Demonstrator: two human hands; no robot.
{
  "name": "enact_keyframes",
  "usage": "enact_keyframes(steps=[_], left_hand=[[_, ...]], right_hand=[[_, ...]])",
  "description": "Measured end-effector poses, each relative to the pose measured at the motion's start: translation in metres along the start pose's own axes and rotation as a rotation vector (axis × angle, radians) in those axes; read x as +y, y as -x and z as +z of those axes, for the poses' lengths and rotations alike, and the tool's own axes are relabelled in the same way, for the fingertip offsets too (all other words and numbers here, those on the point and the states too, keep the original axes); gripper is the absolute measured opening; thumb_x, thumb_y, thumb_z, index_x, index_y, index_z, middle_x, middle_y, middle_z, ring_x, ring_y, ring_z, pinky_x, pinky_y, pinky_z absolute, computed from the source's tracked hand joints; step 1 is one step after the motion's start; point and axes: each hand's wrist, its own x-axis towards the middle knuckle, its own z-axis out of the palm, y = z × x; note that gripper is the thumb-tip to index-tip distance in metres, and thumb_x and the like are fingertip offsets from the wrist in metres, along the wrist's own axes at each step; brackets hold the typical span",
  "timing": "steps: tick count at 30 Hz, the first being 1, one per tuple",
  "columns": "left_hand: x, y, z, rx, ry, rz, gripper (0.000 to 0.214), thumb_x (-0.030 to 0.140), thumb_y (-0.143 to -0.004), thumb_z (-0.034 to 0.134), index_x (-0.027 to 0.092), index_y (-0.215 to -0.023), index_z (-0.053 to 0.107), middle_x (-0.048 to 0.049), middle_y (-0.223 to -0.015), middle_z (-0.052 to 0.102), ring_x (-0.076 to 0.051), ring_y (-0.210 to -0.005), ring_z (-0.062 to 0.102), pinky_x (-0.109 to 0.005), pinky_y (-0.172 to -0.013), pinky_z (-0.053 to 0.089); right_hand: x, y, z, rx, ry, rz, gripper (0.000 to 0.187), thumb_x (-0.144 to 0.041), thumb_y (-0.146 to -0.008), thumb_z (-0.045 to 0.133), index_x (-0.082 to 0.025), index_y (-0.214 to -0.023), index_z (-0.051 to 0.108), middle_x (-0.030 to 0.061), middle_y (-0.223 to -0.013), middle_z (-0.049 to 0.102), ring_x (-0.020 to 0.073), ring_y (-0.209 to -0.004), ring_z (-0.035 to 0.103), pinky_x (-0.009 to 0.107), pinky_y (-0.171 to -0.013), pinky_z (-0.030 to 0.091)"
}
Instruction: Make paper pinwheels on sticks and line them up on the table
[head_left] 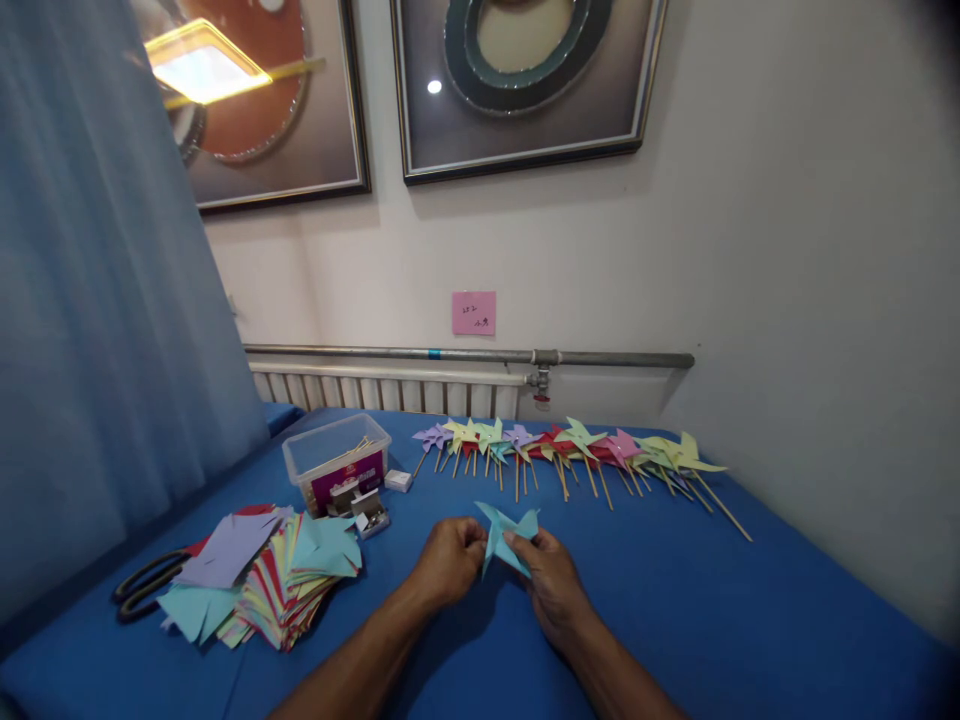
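Observation:
Both hands meet over the blue table (pixel 675 600), pinching a light blue paper pinwheel (pixel 504 535) between them. My left hand (pixel 448 560) grips its left side with curled fingers. My right hand (pixel 551 580) holds its right and lower part. The pinwheel's folded points stick up above my fingers. No stick shows on it.
A row of finished coloured pinwheels on wooden sticks (pixel 570 455) lies along the far edge. A clear plastic box (pixel 337 462) with sticks and small boxes stands at the left. A pile of coloured paper squares (pixel 277 575) and black scissors (pixel 146 585) lie nearer left. A curtain (pixel 90 330) hangs at the left.

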Motion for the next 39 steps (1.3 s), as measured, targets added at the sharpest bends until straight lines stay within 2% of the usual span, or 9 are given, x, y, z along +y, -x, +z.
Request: enact_keyframes(steps=[5, 12, 21, 26, 33, 39], left_hand=[[0.0019, 0.0008, 0.0019, 0.014, -0.006, -0.004, 0.012, 0.019, -0.081, 0.059, 0.015, -0.078, 0.07, 0.0008, -0.064, 0.063, -0.014, -0.06, 0.053, -0.023, -0.058, 0.037], [0.0024, -0.0001, 0.0033, 0.013, 0.033, -0.02, 0.011, 0.021, -0.079, 0.057, 0.015, -0.077, 0.067, 0.0021, -0.061, 0.059, -0.013, -0.056, 0.05, -0.023, -0.056, 0.035], [0.0002, 0.0003, 0.0039, 0.006, 0.025, 0.014, 0.011, 0.017, -0.079, 0.053, 0.016, -0.075, 0.063, 0.0027, -0.059, 0.057, -0.012, -0.055, 0.048, -0.023, -0.054, 0.033], [0.0031, 0.0014, 0.0039, 0.006, 0.016, 0.002, 0.012, 0.018, -0.079, 0.053, 0.016, -0.076, 0.064, 0.0026, -0.06, 0.057, -0.012, -0.055, 0.048, -0.024, -0.055, 0.033], [0.001, 0.0009, 0.0041, 0.019, 0.001, -0.008, 0.013, 0.023, -0.08, 0.058, 0.015, -0.078, 0.068, 0.0008, -0.063, 0.061, -0.014, -0.061, 0.053, -0.024, -0.059, 0.037], [0.0003, -0.0001, 0.0045, -0.013, 0.066, -0.02, 0.009, 0.022, -0.079, 0.058, 0.016, -0.075, 0.064, 0.0026, -0.06, 0.058, -0.012, -0.055, 0.047, -0.023, -0.055, 0.034]], right_hand=[[0.0008, -0.0001, -0.0003, 0.011, 0.011, -0.005, 0.031, -0.038, -0.057, 0.091, -0.02, -0.074, 0.072, 0.0019, -0.066, 0.074, 0.0257, -0.074, 0.072, 0.032, -0.067, 0.053], [-0.0071, 0.0057, 0.0036, 0.001, -0.041, 0.009, 0.034, -0.035, -0.055, 0.093, -0.02, -0.079, 0.073, 0.004, -0.078, 0.078, 0.0281, -0.086, 0.075, 0.035, -0.075, 0.057], [-0.0056, 0.0043, 0.0023, 0.014, -0.048, 0.009, 0.033, -0.033, -0.053, 0.093, -0.021, -0.076, 0.073, 0.0051, -0.081, 0.079, 0.0294, -0.086, 0.075, 0.035, -0.071, 0.057], [-0.0066, 0.0051, 0.003, 0.005, -0.042, 0.007, 0.032, -0.034, -0.055, 0.092, -0.021, -0.075, 0.073, 0.0045, -0.074, 0.078, 0.0303, -0.084, 0.075, 0.036, -0.071, 0.057], [-0.0071, 0.0051, 0.0026, -0.001, -0.026, 0.008, 0.032, -0.036, -0.056, 0.092, -0.02, -0.075, 0.071, 0.0046, -0.075, 0.077, 0.0295, -0.084, 0.074, 0.035, -0.07, 0.057], [-0.0063, 0.0051, 0.0032, -0.005, -0.019, 0.004, 0.029, -0.035, -0.057, 0.09, -0.022, -0.074, 0.071, 0.0032, -0.072, 0.076, 0.0289, -0.082, 0.074, 0.035, -0.07, 0.056]])
